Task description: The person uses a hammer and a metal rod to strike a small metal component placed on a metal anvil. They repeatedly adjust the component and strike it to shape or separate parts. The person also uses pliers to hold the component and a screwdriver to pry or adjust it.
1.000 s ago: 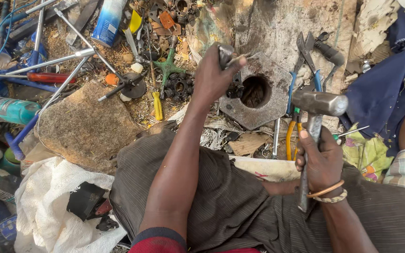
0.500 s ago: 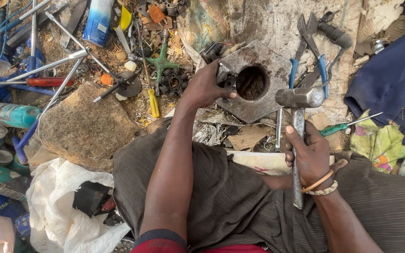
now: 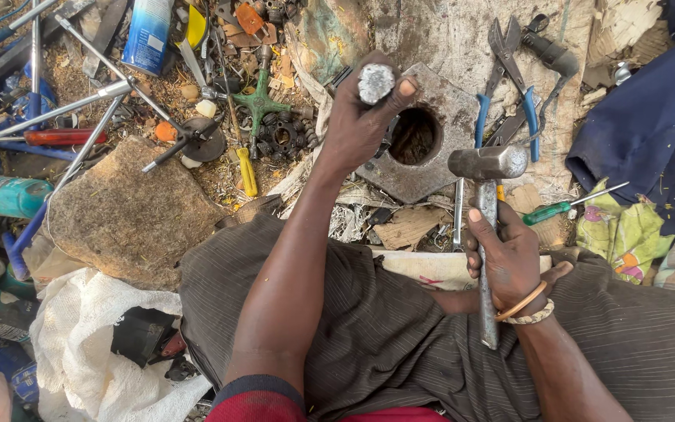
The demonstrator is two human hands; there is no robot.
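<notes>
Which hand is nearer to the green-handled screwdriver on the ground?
The right hand, gripping the hammer, sits just left of and below the green-handled screwdriver. The left hand, holding a metal rod, is farther away, up left.

Daylight falls on a dirt workshop floor strewn with metal scraps. A flat brown stone [image 3: 130, 211] lies left of the hands, beside a white sack [image 3: 80, 352]. Long metal rods [image 3: 80, 101] and spray cans [image 3: 150, 35] sit beyond it. Blue-handled pliers [image 3: 509, 86] and dark blue cloth [image 3: 650, 117] lie to the right.
</notes>
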